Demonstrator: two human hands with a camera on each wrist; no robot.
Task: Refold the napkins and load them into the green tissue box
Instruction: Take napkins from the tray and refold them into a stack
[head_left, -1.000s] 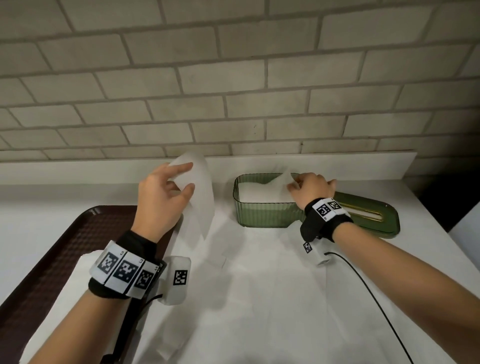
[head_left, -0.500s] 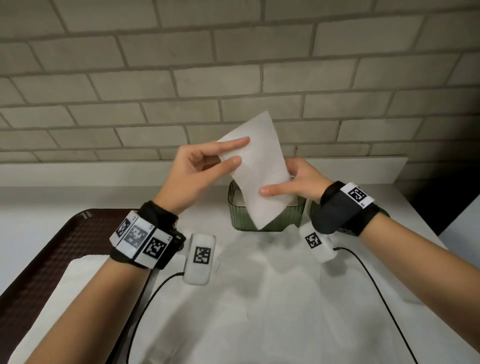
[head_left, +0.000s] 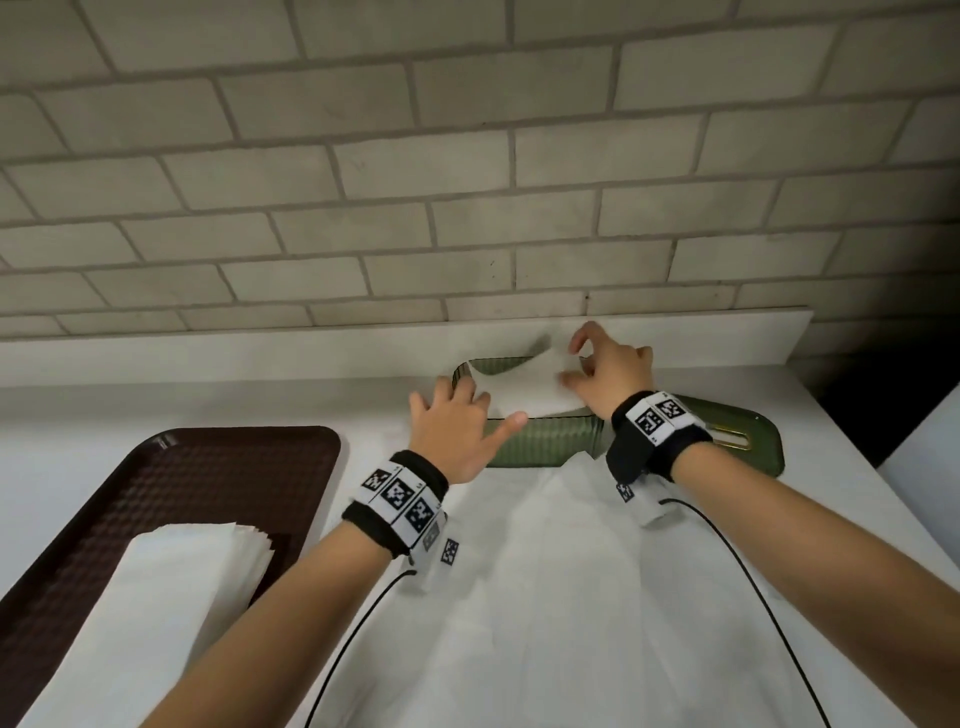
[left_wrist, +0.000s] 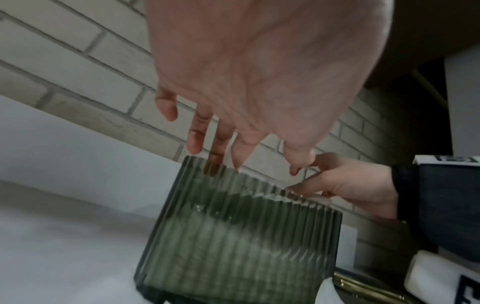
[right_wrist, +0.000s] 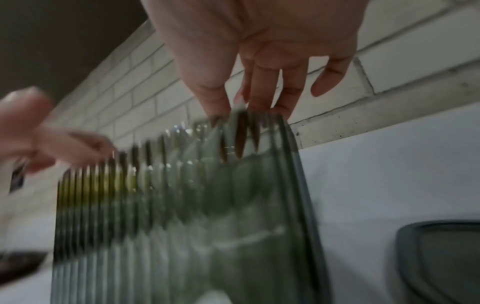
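Note:
The green ribbed tissue box (head_left: 540, 444) stands open at the back of the white table, with white napkins showing through its wall (left_wrist: 233, 236). A folded white napkin (head_left: 524, 387) lies across its top opening. My left hand (head_left: 460, 413) has straight, spread fingers on the napkin's left end, fingertips dipping past the rim (left_wrist: 221, 156). At the napkin's right end my right hand (head_left: 597, 371) pinches it with thumb and curled fingers reaching into the box (right_wrist: 246, 100). The right wrist view is blurred.
The box's green lid (head_left: 748, 441) lies flat just right of the box. A dark brown tray (head_left: 182, 483) at the left holds a stack of folded napkins (head_left: 156, 597). Unfolded white napkins (head_left: 571, 623) cover the table in front. A brick wall stands behind.
Both hands have come down from holding the napkin upright in the air and have lowered it flat onto the box's opening. The view has tilted down.

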